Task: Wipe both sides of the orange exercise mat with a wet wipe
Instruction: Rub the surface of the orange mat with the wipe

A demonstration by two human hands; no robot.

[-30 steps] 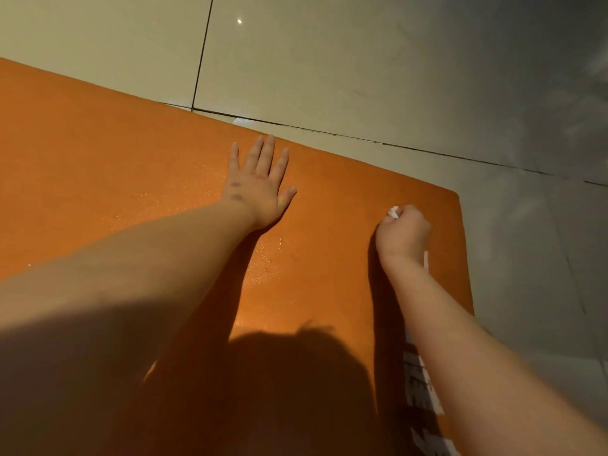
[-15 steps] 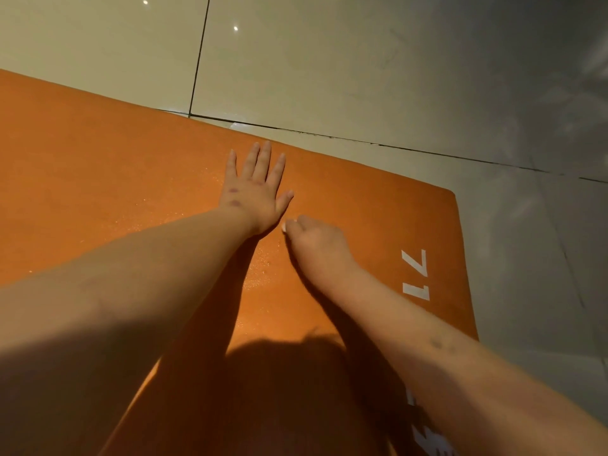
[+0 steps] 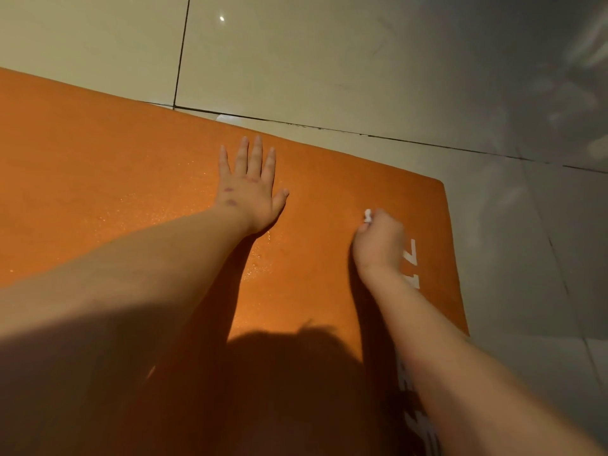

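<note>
The orange mat (image 3: pixel 98 179) is pressed by the flat left hand (image 3: pixel 248 192); a wet wipe (image 3: pixel 367 215) is gripped beyond the right hand (image 3: pixel 380 241) fingers.

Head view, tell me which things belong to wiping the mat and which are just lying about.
Belongs to the job:
orange exercise mat
wet wipe, bunched in the right hand
left hand, flat on the mat

Just there:
tiled floor around the mat
white lettering printed near the mat's right edge
</note>
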